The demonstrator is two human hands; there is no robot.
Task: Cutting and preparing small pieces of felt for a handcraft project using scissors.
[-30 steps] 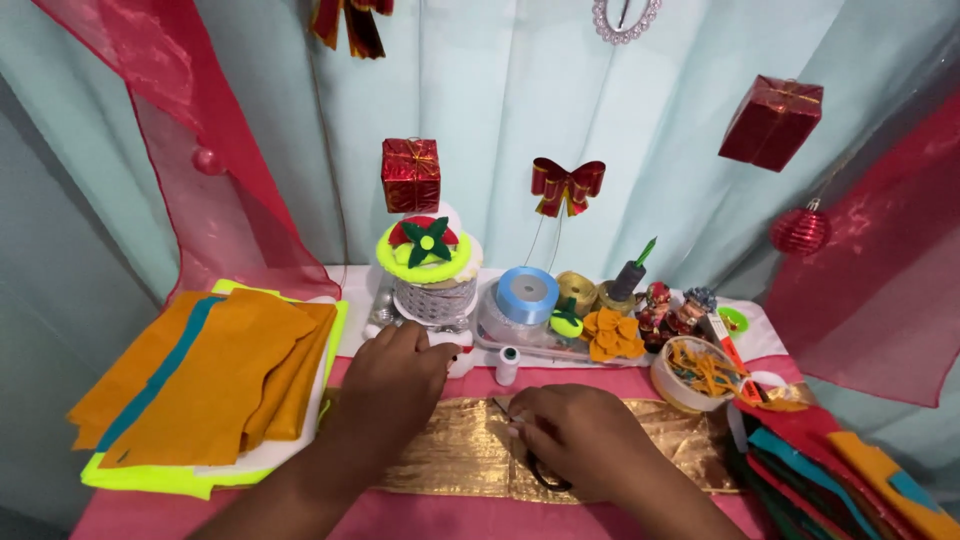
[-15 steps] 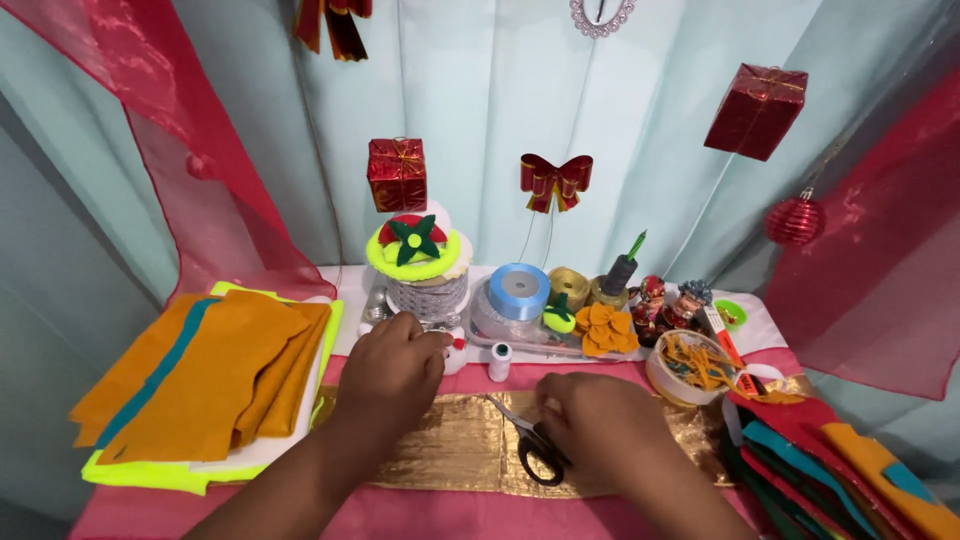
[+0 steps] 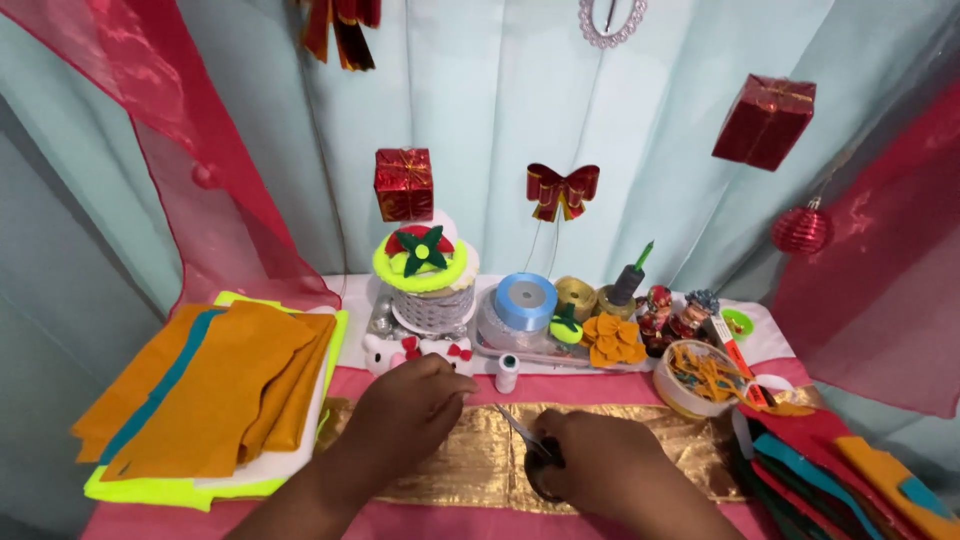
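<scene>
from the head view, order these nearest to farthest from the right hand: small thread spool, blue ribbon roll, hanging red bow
1. small thread spool, just above-left of the right hand
2. blue ribbon roll, farther back on the table
3. hanging red bow, up against the curtain

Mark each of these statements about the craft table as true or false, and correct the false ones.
1. The right hand holds scissors over the gold fabric strip. True.
2. The left hand holds a glue bottle. False: it rests on the gold strip, holding no bottle.
3. A stack of orange felt sheets lies to the left of the hands. True.
4. The roll of blue ribbon lies on the gold strip. False: it sits behind it, beyond the small white spool.
5. A red bow hangs against the pale curtain. True.
</scene>
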